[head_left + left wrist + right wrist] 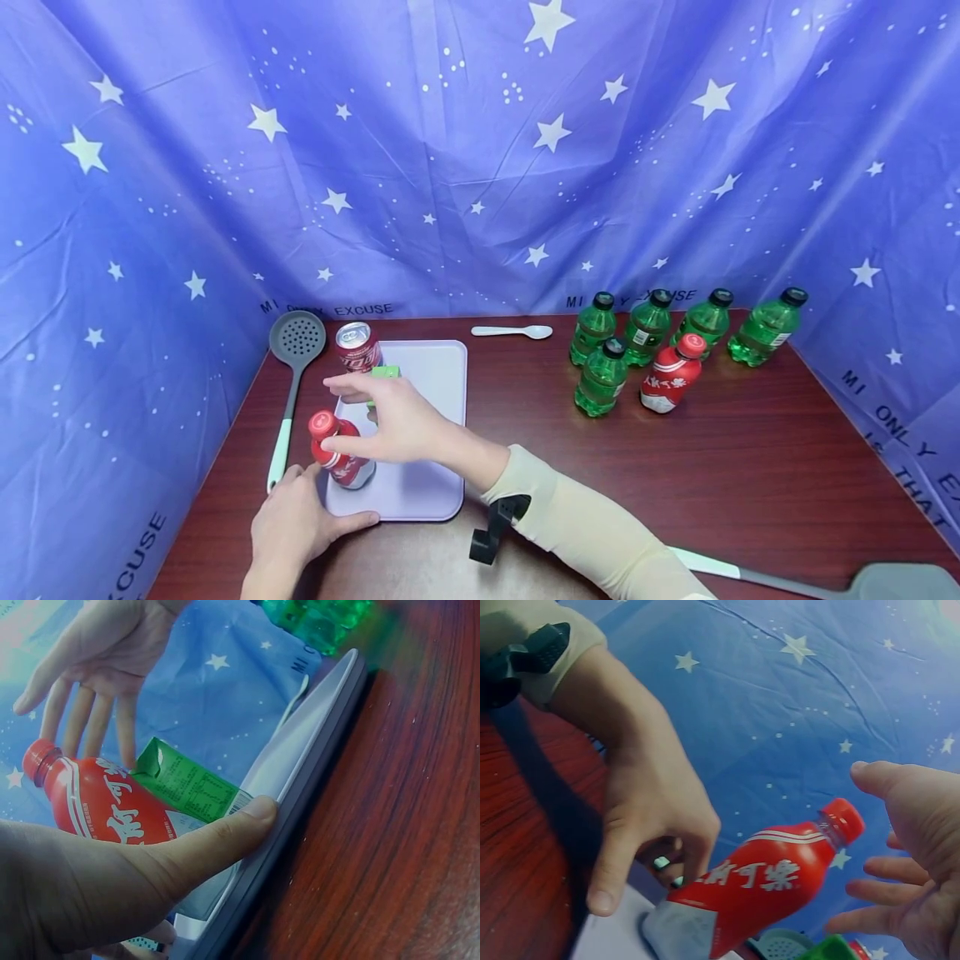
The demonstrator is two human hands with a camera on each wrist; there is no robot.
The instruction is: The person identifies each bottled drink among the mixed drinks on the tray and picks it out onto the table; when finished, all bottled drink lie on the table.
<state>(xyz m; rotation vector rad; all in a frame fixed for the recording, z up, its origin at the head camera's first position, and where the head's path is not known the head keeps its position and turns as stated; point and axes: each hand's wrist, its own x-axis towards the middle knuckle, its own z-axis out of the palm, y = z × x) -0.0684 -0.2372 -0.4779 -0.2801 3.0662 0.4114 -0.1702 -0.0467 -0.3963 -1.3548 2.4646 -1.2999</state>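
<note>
My left hand (288, 518) is at the near left corner of a pale lilac tray (420, 498), its fingers curled round that corner. Its thumb (236, 829) lies over the tray's near rim. Just beside these fingers a red cola bottle (352, 475) with a red cap stands upright on the tray. Above and right of it, my right hand (401, 421) is spread, fingers extended and thumb near the bottle's neck; the left wrist view shows a gap between palm and bottle. Partly behind the right hand are a green carton (187, 784) and a dark red can (360, 346).
Left of the tray lies a grey skimmer (297, 337) with a mint handle. A white spoon (513, 332) lies at the back. Several green bottles (600, 379) and another red bottle (670, 379) stand at the right. A grey spatula (900, 582) lies near the front right.
</note>
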